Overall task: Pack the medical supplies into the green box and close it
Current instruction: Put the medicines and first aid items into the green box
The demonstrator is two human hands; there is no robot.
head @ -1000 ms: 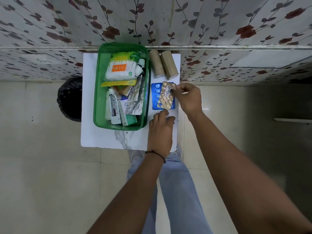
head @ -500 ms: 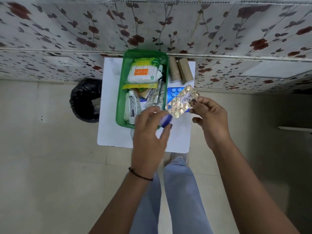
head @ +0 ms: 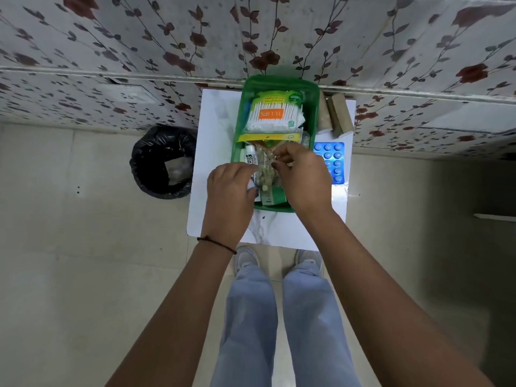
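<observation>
Right fingers [head: 279,160] pinching foil blister strip [head: 265,174], left fingers [head: 248,188] curled alongside, over green box [head: 314,113]

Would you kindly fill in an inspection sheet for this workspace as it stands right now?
Surface: small white table against a floral wall.
Job's things: green box open, holding a cotton swab pack and tubes; gold blister pack held over it; blue blister pack and two bandage rolls on the table outside.
Clutter: nothing seen.
Hands: left hand and right hand both over the box, on the gold pack.
Cables: nothing seen.
Surroundings: black-lined bin left of the table; tiled floor.
</observation>
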